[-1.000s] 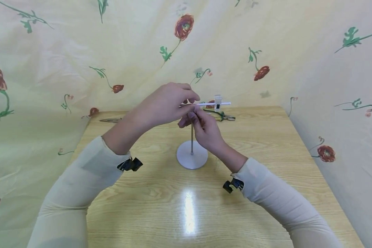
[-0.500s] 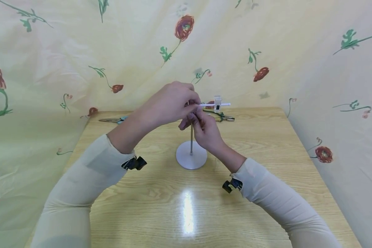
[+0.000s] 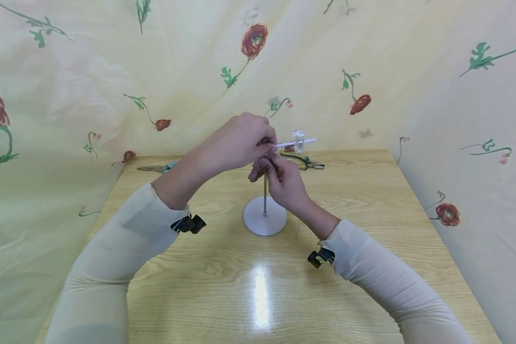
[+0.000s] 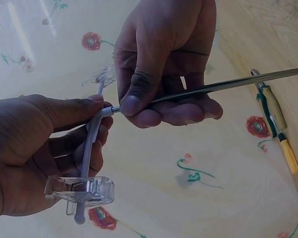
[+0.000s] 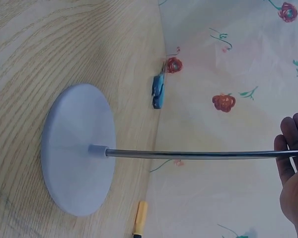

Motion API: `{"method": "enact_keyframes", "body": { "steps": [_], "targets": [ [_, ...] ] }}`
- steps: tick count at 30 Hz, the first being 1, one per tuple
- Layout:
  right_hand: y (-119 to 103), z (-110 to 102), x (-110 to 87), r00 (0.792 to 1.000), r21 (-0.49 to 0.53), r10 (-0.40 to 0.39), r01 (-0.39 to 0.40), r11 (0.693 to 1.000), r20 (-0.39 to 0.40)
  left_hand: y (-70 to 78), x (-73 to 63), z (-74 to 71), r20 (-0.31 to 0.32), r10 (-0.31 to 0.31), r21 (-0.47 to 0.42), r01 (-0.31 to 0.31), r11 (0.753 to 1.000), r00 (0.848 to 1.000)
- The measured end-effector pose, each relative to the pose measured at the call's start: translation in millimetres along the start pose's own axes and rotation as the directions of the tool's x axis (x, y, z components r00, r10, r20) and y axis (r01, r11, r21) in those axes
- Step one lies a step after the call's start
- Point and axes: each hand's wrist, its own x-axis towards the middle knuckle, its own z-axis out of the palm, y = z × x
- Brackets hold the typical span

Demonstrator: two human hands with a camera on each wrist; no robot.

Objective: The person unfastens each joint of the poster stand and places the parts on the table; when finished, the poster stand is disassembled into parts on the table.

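Observation:
A white crossbar with a clear plastic clip near one end joins the top of a slim metal rod. Another clear piece shows at its far end in the left wrist view. My left hand pinches the crossbar at its middle joint between thumb and fingers. Just below, my right hand grips the rod's upper end, thumb against fingers. The rod rises upright from a round white base standing on the table. In the head view, my hands hide the joint.
Green-handled pliers lie at the table's back edge, with a yellow-handled tool beside them. A pointed tool with blue handles lies at the back left. A flowered cloth hangs behind the wooden table.
My left fingers have closed in around the joint, and the left hand has shifted slightly right. The crossbar has turned a little, its clear clip now facing another way. My right hand stays on the rod.

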Motion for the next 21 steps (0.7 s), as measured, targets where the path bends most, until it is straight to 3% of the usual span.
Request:
{"method": "enact_keyframes", "body": {
  "steps": [9,21],
  "targets": [
    [1.4,-0.4,-0.8,1.0,-0.015,-0.014,0.015,1.0,0.004,-0.9,-1.6,-0.5,-0.009,0.046,0.002,-0.046,0.999,0.999],
    [1.5,-1.9,-0.3,1.0,-0.016,0.003,-0.003,1.0,0.013,-0.7,-0.6,0.3,-0.009,0.024,0.008,-0.024,1.0,1.0]
  ]
}}
